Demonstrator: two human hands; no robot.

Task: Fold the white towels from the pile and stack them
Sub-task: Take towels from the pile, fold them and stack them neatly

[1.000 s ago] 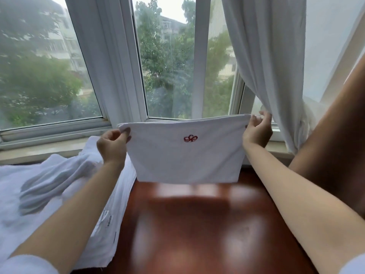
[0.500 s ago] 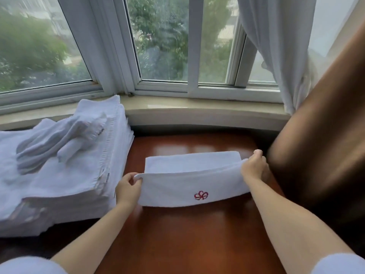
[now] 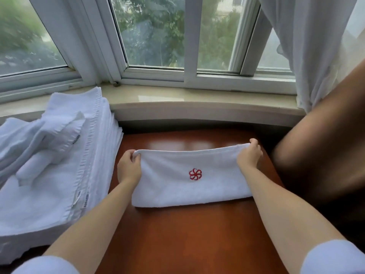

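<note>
Head view: our left hand point(image 3: 128, 169) and right hand point(image 3: 249, 156) pinch the towel's point(image 3: 190, 191) far corners, keeping the fold square on the table point(image 3: 187, 238).

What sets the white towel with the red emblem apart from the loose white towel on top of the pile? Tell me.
The white folded towel with the red flower emblem lies flat on the brown wooden table; the crumpled white towel sits bunched on the pile of white towels. The folded one is gripped at its far corners by the left hand and right hand; nobody touches the crumpled one. Only the folded one shows an emblem. Both are white terry cloth.
</note>
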